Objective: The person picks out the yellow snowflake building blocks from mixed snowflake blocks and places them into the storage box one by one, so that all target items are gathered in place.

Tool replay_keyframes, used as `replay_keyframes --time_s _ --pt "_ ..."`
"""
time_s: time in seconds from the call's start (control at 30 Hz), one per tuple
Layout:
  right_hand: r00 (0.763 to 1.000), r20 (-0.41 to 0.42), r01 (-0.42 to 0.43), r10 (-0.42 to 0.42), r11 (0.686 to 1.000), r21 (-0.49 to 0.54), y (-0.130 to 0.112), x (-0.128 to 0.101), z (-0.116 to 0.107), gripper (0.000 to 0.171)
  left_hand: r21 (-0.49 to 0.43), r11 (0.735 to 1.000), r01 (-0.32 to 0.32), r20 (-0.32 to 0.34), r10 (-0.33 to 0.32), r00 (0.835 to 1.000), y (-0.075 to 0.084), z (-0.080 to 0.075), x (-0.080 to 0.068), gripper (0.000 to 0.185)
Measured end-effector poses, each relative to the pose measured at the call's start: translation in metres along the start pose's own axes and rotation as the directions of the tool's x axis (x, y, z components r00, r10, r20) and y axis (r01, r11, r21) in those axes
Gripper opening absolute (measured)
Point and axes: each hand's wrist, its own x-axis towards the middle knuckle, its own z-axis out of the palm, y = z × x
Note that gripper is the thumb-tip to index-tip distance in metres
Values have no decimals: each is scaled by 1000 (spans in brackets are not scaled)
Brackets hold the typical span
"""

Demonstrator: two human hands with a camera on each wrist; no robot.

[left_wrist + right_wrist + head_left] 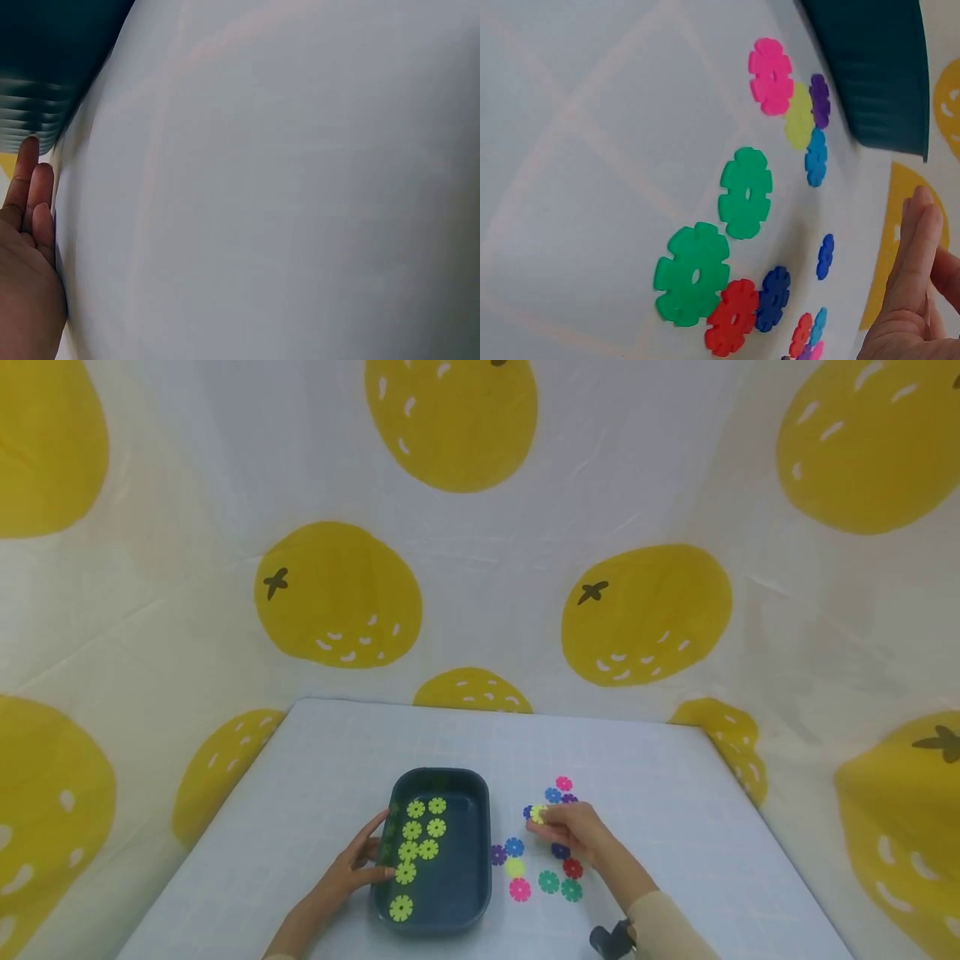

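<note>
A dark teal tray (471,918) holds several yellow interlocking plastic discs (401,907), flower-shaped with notched edges. My left hand (352,864) rests against the tray's left side, thumb by the rim. In the left wrist view the fingers of that hand are fairly straight, with one fingertip at the tray's ribbed outer wall. My right hand (573,827), right of the tray, pinches a yellow disc (538,813) between thumb and fingers above the loose pieces. In the right wrist view the back of that hand hides the pinched disc.
Right of the tray lie loose discs: pink (520,889), yellow (515,867), purple (498,855), green (692,276), red (732,319) and blue (816,157). Several more lie beyond my right hand. A white cloth covers the table (330,760); a fruit-print curtain (487,560) stands behind.
</note>
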Motion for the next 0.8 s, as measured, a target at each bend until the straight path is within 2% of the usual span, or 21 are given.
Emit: replay_keyframes --time_s 0.1,0.23,0.43,0.67,0.8 --pt "1000 -16 9 -10 999 -38 -6 0 4 44 2 1000 -1 2 1 1000 -2 0 1 81" --pt "1000 12 15 -15 999 -39 -16 0 12 44 7 1000 -4 1 4 1000 -4 1 0 81" --pt "994 107 10 -13 1000 27 -29 -2 33 47 9 1000 -14 5 14 1000 -4 0 -1 81" --pt "987 159 -28 9 992 119 -38 -1 58 42 10 1000 -24 1 24 1000 -4 -1 -1 81" --pt "984 175 -32 13 994 108 -44 0 71 38 9 1000 -19 -5 19 1000 -2 0 -1 81"
